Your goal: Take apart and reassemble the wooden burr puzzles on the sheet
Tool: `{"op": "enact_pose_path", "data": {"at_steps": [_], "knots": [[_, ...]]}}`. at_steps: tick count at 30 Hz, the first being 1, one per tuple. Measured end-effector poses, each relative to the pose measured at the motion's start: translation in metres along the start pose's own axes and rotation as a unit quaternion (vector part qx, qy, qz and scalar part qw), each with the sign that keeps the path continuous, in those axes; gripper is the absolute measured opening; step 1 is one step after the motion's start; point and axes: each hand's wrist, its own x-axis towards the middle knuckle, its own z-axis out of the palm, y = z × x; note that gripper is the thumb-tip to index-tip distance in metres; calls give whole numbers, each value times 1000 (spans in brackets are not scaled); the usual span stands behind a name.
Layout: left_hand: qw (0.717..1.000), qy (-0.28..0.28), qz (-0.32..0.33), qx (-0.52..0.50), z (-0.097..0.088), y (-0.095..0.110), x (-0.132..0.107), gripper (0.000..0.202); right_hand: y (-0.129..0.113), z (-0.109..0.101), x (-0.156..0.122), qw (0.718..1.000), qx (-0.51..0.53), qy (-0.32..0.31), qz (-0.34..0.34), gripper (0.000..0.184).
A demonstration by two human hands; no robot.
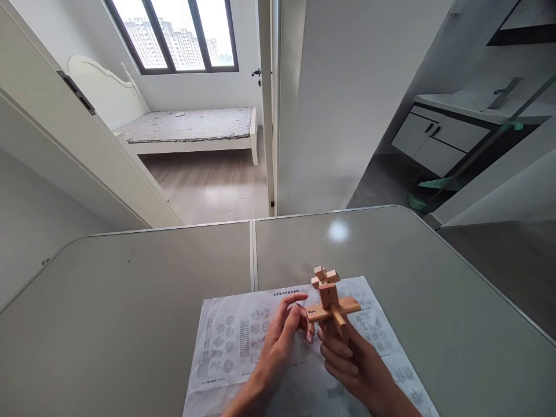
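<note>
A wooden interlocking puzzle (330, 301) made of crossed light-brown bars is held upright above a printed instruction sheet (234, 341). My right hand (354, 362) grips its lower bar from below, fingers wrapped round it. My left hand (280, 341) is just left of the puzzle, fingers partly curled, fingertips close to or touching the end of the horizontal bar. A second small wooden cluster (325, 276) shows at the puzzle's top; whether it is joined or lies on the sheet behind, I cannot tell.
The sheet lies on a grey folding table (130, 313) with a centre seam (252, 255). Beyond the table, an open door leads to a bedroom with a bed (191, 130). At the right are a cabinet (438, 139) and a green mop (434, 185).
</note>
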Motion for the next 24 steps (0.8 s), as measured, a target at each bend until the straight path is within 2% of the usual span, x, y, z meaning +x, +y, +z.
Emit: {"op": "enact_pose_path", "data": {"at_steps": [4, 9, 17, 24], "knots": [[992, -21, -61, -108, -2, -2, 4, 54, 4, -4, 1, 999, -33, -15, 18, 47], [981, -6, -108, -159, -4, 2, 7, 50, 7, -8, 3, 998, -52, -28, 34, 49], [975, 8, -116, -189, 0, 7, 8, 37, 6, -6, 0, 999, -27, -19, 26, 46], [970, 11, -121, -210, 0, 7, 5, 37, 6, -8, 0, 998, -45, -38, 33, 46]]}}
